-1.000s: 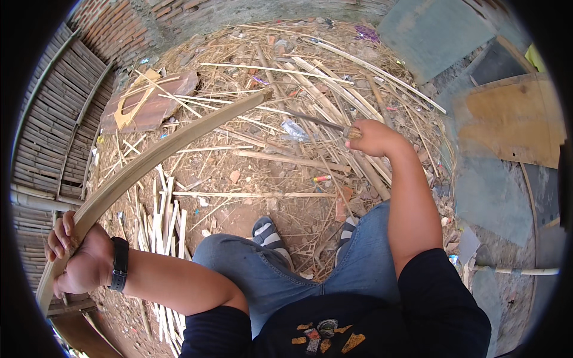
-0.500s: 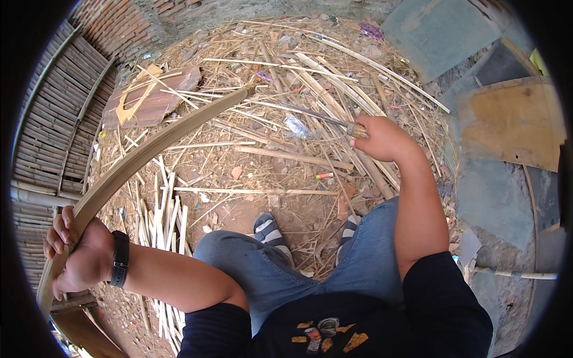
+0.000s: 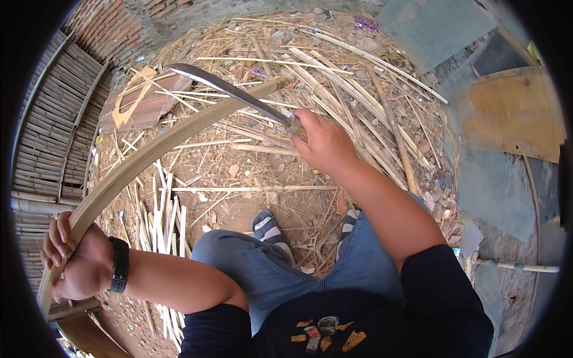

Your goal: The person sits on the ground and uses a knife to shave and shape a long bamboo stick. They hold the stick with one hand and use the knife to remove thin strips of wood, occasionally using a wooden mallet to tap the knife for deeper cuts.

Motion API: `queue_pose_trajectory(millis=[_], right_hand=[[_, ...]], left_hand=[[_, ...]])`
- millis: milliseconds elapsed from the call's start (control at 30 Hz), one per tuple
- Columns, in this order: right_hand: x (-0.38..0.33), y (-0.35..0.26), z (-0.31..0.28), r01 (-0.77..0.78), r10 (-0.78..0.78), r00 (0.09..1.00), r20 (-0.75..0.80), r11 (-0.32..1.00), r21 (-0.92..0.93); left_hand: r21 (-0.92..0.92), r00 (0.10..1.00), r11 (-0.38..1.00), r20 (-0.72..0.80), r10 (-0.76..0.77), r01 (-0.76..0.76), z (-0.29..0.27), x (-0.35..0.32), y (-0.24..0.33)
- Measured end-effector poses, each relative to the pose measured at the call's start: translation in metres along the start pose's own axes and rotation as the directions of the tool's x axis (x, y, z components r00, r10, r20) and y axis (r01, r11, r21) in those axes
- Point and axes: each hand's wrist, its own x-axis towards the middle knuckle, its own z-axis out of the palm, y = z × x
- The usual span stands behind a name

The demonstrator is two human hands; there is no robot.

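Long split bamboo strip [image 3: 173,138] arcing from lower left up toward the middle of the view, its far end resting near a curved dark blade [image 3: 233,89]. Looking light but springy, stiff along its length, likely with sharp split edges; best held near the thick lower end, with fingers kept off the edges. Left hand [image 3: 74,262], wearing a black wristband [image 3: 120,264], wrapping fully closed around that lower end, fingers curling over the top. Right hand [image 3: 325,143] closing in a tight grip on the handle of the blade, which is crossing above the strip near its upper end; whether the edge is actually touching the bamboo cannot be told. Handle itself hidden inside the fist. Blue-jeaned knees [image 3: 250,262] and striped shoes [image 3: 271,230] showing below, over dirt ground littered with thin bamboo slivers [image 3: 161,221] and dry stalks [image 3: 358,89]. Flat brown board [image 3: 143,101] lying beyond the strip, a brick wall [image 3: 125,27] behind it, stacked bamboo slats [image 3: 48,137] at far left. Grey sheets [image 3: 495,191] and a tan panel [image 3: 513,113] at right. Lowest tip of the strip cut off by the dark rim; bottom left corner hard to make out.
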Motion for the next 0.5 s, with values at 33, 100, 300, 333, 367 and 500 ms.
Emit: queue_pose_trajectory(millis=[33, 100, 300, 333, 367, 500], right_hand=[[0.005, 0.018, 0.013, -0.035, 0.036, 0.999, 0.004, 0.995, -0.09], [0.019, 0.056, 0.026, -0.433, 0.44, 0.889, 0.129, 0.898, -0.079], [0.019, 0.065, 0.031, -0.335, 0.335, 0.942, 0.026, 0.942, 0.02], [0.021, 0.045, 0.027, -0.292, 0.291, 0.956, 0.035, 0.956, 0.03], [0.018, 0.03, 0.026, -0.241, 0.24, 0.97, 0.032, 0.969, 0.057], [0.011, 0.017, 0.033, 0.0, 0.0, 1.0, 0.001, 0.999, 0.033]], left_hand=[[0.015, 1.0, 1.0, -0.009, -0.024, 0.024, 0.0, 0.0, 0.001], [0.042, 0.999, 0.998, -0.025, -0.048, 0.049, -0.001, -0.001, 0.011], [0.065, 0.996, 0.995, -0.038, 0.081, -0.079, 0.003, -0.002, 0.021], [0.075, 0.996, 0.994, -0.047, 0.082, -0.078, 0.002, -0.002, 0.022], [0.077, 0.995, 0.994, -0.055, 0.08, -0.075, 0.001, -0.002, 0.021], [0.009, 0.998, 1.0, -0.058, 0.026, -0.026, 0.0, 0.0, 0.015]])
